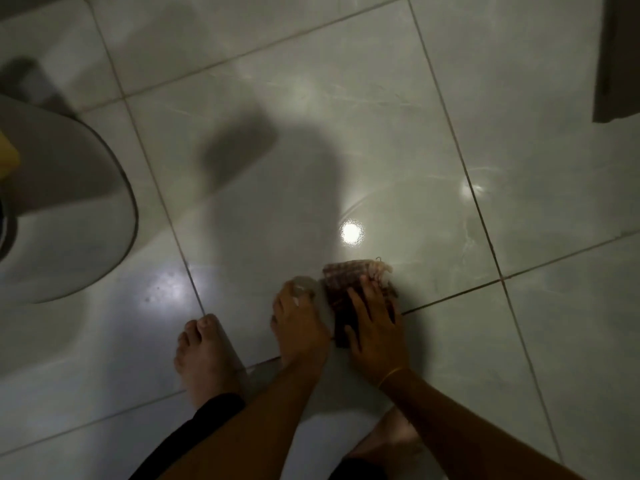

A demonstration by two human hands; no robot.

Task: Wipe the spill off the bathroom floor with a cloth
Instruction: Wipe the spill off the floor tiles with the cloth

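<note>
A dark, striped cloth lies on the pale tiled floor, close in front of me. My right hand presses flat on it with the fingers spread, and a yellow band circles the wrist. Just left of the cloth, my left hand rests on the floor with its fingertips curled on a small clear object; what it is I cannot tell. A thin film of water shines on the tile beyond the cloth, its curved edge showing near a bright lamp reflection.
A white toilet bowl stands at the left edge. My bare left foot stands left of the hands and my right foot sits under my right forearm. A dark door or cabinet edge is at the top right.
</note>
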